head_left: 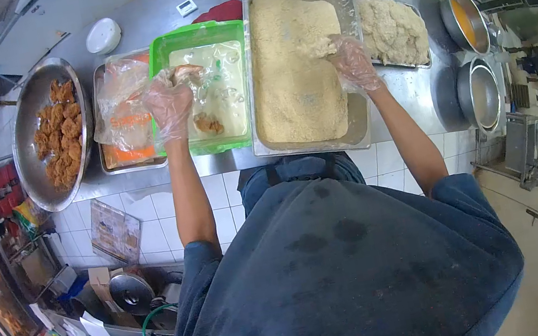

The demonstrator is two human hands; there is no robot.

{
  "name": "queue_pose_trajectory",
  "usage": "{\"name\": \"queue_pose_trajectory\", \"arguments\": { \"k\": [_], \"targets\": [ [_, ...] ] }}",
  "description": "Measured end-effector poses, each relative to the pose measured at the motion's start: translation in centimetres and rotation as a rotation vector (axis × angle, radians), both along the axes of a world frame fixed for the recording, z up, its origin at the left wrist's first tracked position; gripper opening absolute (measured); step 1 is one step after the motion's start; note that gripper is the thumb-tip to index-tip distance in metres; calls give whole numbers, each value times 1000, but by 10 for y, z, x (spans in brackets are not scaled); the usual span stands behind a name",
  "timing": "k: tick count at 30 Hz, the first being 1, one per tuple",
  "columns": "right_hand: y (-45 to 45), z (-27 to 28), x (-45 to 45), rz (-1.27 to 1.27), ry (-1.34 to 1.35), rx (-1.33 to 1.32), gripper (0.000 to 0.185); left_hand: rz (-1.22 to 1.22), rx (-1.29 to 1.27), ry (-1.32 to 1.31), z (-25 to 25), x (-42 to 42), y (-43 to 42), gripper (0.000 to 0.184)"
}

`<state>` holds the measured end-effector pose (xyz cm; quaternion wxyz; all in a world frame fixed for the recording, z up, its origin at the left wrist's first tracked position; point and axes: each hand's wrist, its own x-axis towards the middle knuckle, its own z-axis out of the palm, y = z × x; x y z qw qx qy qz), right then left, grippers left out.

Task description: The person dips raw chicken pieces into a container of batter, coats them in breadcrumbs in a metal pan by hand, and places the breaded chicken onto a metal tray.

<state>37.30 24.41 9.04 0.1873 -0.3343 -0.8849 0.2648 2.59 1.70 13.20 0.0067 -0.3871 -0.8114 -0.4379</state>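
My left hand (pixel 170 106), in a clear plastic glove, is closed on a pinkish piece of raw chicken (pixel 187 72) at the left rim of a green tub (pixel 156 52). White, milky liquid fills the tub, and a brownish piece (pixel 208 123) floats in it. To the right stands a deep metal pan (pixel 350 6) of pale flour (pixel 296 77). Over its right side, my gloved right hand (pixel 355 63) has its fingers closed round a flour-coated lump (pixel 322 50), whose kind I cannot make out.
An oval metal bowl (pixel 21 140) of fried chicken pieces (pixel 60 136) stands far left. Beside it, a plastic bag (pixel 117 101) lies over an orange-bottomed tray (pixel 117 162). Rightward are a tray of battered, floury pieces (pixel 393 29), an orange-filled bowl (pixel 470 23) and stacked bowls (pixel 484 94).
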Motion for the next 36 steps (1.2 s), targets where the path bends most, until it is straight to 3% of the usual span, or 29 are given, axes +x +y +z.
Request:
{"name": "queue_pose_trajectory", "arguments": {
  "k": [2, 5, 7, 11, 14, 19, 21, 25, 28, 30, 31, 32, 35, 36],
  "targets": [
    [0, 12, 0, -43, -38, 60, 44, 41, -92, 50, -6, -4, -1, 20],
    [21, -34, 9, -39, -34, 190, 43, 94, -312, 125, -16, -9, -1, 22],
    [26, -40, 9, -60, 19, 201, 42, 74, -308, 129, -21, -15, 2, 23],
    [23, 17, 15, -39, 127, 157, 44, -55, -55, -90, 5, 15, 5, 28],
    [47, 33, 35, -27, 215, 10, 46, -51, -56, -142, 24, 41, 5, 26],
    [79, 120, 91, 19, 172, -197, 49, 263, -456, 330, -29, 8, -20, 25],
    [108, 111, 116, 42, 201, -77, 48, 266, -453, 370, -28, 20, -18, 22],
    [154, 109, 179, 49, 138, 18, 51, 102, -237, 65, 20, 79, -4, 21],
    [185, 109, 233, 68, 86, -114, 51, 194, -327, 68, 41, 115, 10, 21],
    [225, 53, 275, 96, 338, -275, 51, 311, -403, 123, 28, 107, 6, 21],
    [233, 51, 292, 109, 252, -73, 50, 269, -392, 310, -6, 75, -11, 23],
    [243, 52, 306, 123, 162, 130, 50, 241, -411, 271, 1, 86, -6, 23],
    [251, 64, 340, 39, -4, 3, 45, 137, -350, 83, 48, 140, 21, 22],
    [257, 62, 349, 18, -33, -45, 44, 187, -406, 141, 46, 140, 22, 22]
  ]
}}
